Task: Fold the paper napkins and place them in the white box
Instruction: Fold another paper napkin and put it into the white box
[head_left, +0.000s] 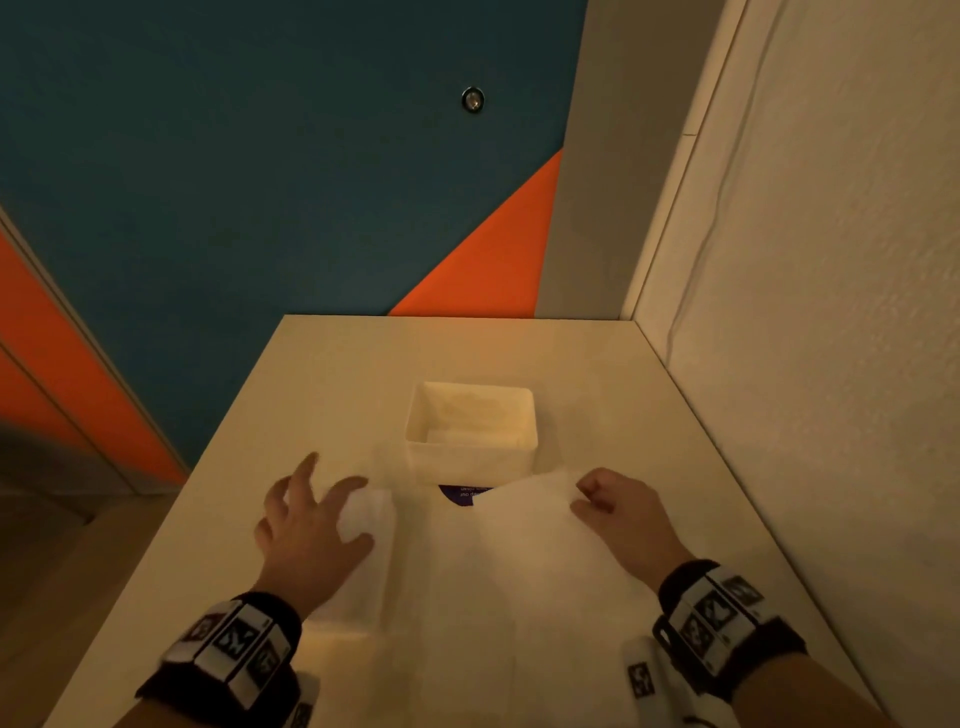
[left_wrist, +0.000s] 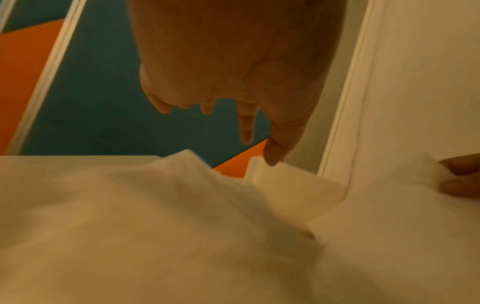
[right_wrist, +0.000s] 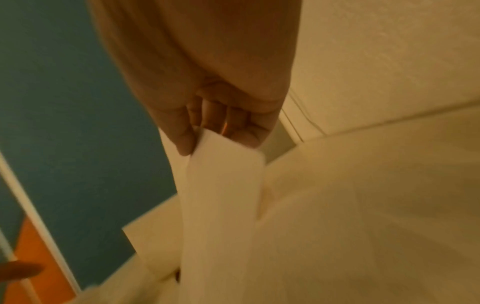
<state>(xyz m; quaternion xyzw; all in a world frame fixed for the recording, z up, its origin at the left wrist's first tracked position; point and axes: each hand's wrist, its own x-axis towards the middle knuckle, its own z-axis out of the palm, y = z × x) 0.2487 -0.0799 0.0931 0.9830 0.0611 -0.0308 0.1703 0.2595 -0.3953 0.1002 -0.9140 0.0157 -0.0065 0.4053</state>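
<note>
Head view: my right hand (head_left: 613, 506) pinches napkin (head_left: 540, 540) corner to fold; left hand (head_left: 306, 525) spread loosely above stack (head_left: 363, 566), holding nothing; white box (head_left: 470, 462) just beyond.

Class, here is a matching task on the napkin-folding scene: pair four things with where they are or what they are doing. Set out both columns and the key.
Things:
1. left hand
2. right hand
3. box
4. purple label

States:
A. peeks out from under the box's near side
B. pinches the raised edge of a napkin
C. stands mid-table, beyond both hands
D. fingers spread over the napkin stack

Pairs: 1-D, 2-B, 3-C, 4-A
</note>
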